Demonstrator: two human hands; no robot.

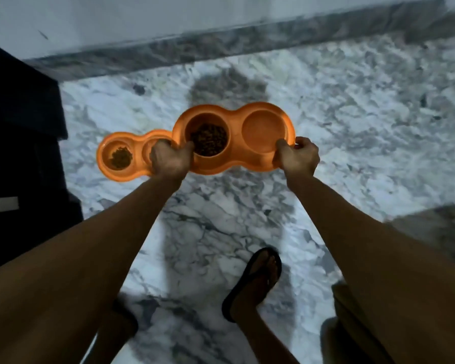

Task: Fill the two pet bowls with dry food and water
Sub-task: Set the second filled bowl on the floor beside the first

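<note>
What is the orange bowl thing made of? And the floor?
The held feeder looks like moulded plastic: one even orange colour, smooth rounded rims, a slight sheen. The floor looks like polished marble, white with grey veins, though it could be marble-look tile.

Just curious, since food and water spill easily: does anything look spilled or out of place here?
No spill shows on the marble floor. Both hands hold the orange double bowl level; its kibble sits inside.

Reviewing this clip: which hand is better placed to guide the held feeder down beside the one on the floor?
Left, probably. The left hand grips the held feeder at the end next to the floor feeder; the right hand holds the far end.
</note>
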